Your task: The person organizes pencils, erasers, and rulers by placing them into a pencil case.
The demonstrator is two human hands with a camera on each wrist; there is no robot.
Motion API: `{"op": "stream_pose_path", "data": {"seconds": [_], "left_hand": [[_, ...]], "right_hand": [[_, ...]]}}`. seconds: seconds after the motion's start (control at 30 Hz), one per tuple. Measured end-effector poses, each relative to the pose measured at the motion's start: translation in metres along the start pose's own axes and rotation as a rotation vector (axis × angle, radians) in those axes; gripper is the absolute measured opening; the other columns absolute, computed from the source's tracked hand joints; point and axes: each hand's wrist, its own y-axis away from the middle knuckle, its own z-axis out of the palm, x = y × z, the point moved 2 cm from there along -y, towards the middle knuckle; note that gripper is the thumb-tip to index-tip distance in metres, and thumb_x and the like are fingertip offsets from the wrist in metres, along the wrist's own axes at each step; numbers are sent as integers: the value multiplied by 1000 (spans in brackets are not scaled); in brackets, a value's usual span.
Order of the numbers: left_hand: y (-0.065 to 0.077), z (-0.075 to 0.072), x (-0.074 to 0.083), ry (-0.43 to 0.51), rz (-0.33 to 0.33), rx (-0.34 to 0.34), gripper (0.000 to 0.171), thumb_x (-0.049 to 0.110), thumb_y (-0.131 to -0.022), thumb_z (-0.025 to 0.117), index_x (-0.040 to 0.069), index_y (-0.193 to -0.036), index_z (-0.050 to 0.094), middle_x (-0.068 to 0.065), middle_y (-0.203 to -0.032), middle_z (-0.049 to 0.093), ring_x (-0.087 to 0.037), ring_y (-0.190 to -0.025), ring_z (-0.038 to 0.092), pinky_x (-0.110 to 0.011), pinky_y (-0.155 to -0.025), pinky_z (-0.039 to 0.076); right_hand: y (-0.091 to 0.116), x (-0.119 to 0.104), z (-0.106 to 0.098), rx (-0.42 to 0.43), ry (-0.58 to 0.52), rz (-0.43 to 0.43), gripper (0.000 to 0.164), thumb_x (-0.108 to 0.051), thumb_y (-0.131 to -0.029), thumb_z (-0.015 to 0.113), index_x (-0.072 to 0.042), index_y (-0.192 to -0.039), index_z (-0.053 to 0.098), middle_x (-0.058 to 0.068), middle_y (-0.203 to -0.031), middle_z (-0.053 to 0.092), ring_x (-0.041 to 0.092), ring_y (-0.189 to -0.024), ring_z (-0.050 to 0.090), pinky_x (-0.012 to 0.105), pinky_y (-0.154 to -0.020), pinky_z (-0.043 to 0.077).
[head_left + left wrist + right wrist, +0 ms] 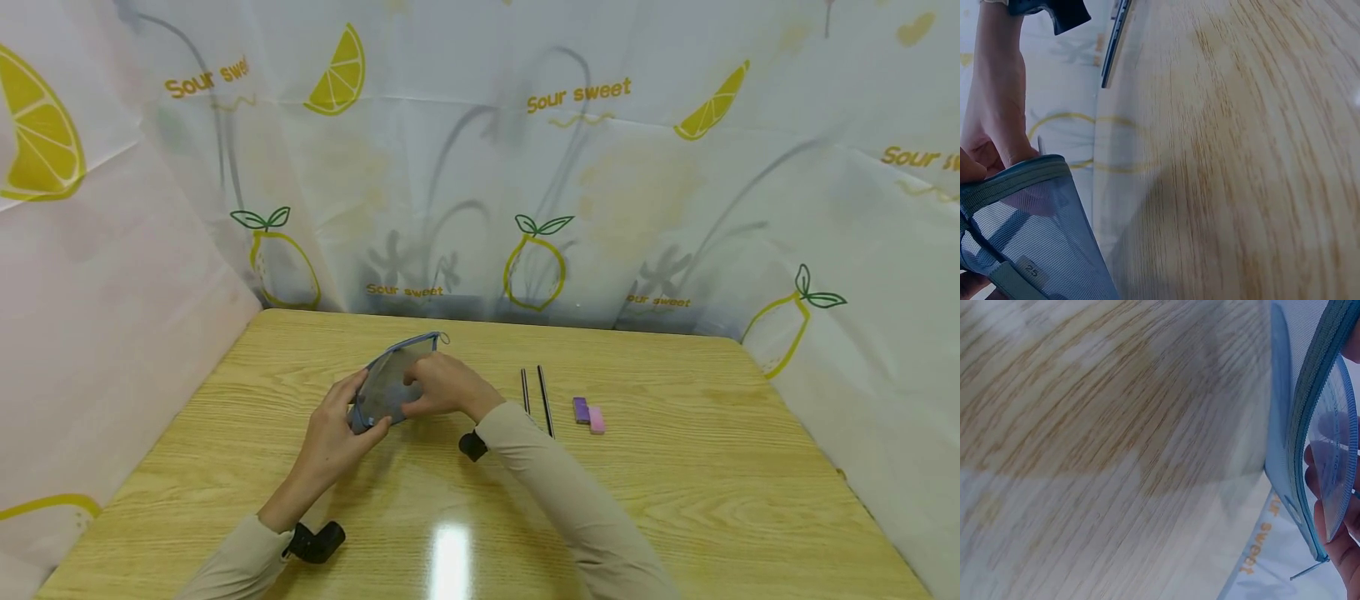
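Note:
A blue-edged mesh zipper pouch (386,385) is tilted up over the table. My left hand (333,429) grips its lower left side, thumb in front and fingers behind. At the pouch's mouth is my right hand (444,387), its fingers reaching past the zipper (1300,419). A clear blue protractor (1335,456) with a toothed curved edge shows there in the right wrist view, with the right fingers around its lower part. The left wrist view shows a small tag (1032,269) marked 25 through the mesh. Part of the right fingers is hidden by the pouch.
Two thin dark sticks, perhaps pencils (544,400), lie right of the right hand, partly covered by its sleeve. Beyond them sit a small purple block (581,410) and a pink block (596,420). A lemon-print curtain (465,167) rises behind the wooden table (697,467).

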Motion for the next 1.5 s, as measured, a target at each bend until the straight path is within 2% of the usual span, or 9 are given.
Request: {"op": "stream_pose_path", "data": {"seconds": [0.13,0.27,0.5,0.7,0.83,1.1,1.33,1.5], "left_hand": [[0,0,0,4,-3,-1,69,5,-76,81,-10,-135,49,-27,-129,51,-35,-97,58,-32,-57,50],[0,-1,-1,9,0,1,70,4,-75,82,-10,-135,49,-27,-129,52,-35,-96,58,-28,-55,49],[0,0,-3,2,-17,-3,70,4,-75,81,-10,-136,48,-27,-129,51,-35,-97,57,-40,-60,52],[0,-1,-4,-3,-27,2,72,6,-75,81,-10,-136,48,-26,-129,51,-34,-96,57,-38,-58,51],[0,0,-4,-2,-23,4,71,5,-75,81,-10,-136,48,-27,-128,52,-35,-96,57,-44,-62,51],[0,-2,-2,12,-36,-7,69,4,-76,81,-9,-136,49,-26,-128,53,-35,-97,57,-43,-61,51],[0,-1,-3,24,-48,-18,69,4,-77,80,-9,-136,48,-27,-129,52,-36,-98,57,-45,-62,52],[0,0,-4,28,-49,-19,71,4,-76,81,-9,-137,48,-27,-129,51,-36,-98,57,-45,-63,53]], "right_hand": [[-2,0,3,-1,5,3,32,-31,-87,72,-6,-106,74,4,-97,72,8,-76,64,21,-70,50],[-5,1,6,-15,11,11,32,-33,-86,73,-7,-105,74,2,-96,71,7,-74,62,20,-68,50],[-9,0,9,-52,19,44,34,-34,-86,73,-9,-108,74,1,-100,70,7,-77,63,21,-69,50],[-13,-2,12,-65,48,46,36,-36,-85,75,-9,-109,74,1,-101,70,9,-82,64,22,-73,50],[-14,-3,14,-64,56,38,37,-37,-85,75,-9,-110,73,2,-102,71,10,-81,65,22,-73,50],[-12,-5,12,-22,116,16,39,-38,-86,73,-11,-114,73,2,-105,71,10,-79,65,23,-71,51],[-11,-8,10,5,143,-6,38,-38,-88,71,-12,-115,72,0,-108,70,12,-88,65,25,-76,51],[-10,-8,9,15,175,-4,36,-39,-88,71,-14,-113,73,-2,-106,70,10,-85,65,25,-73,51]]}}
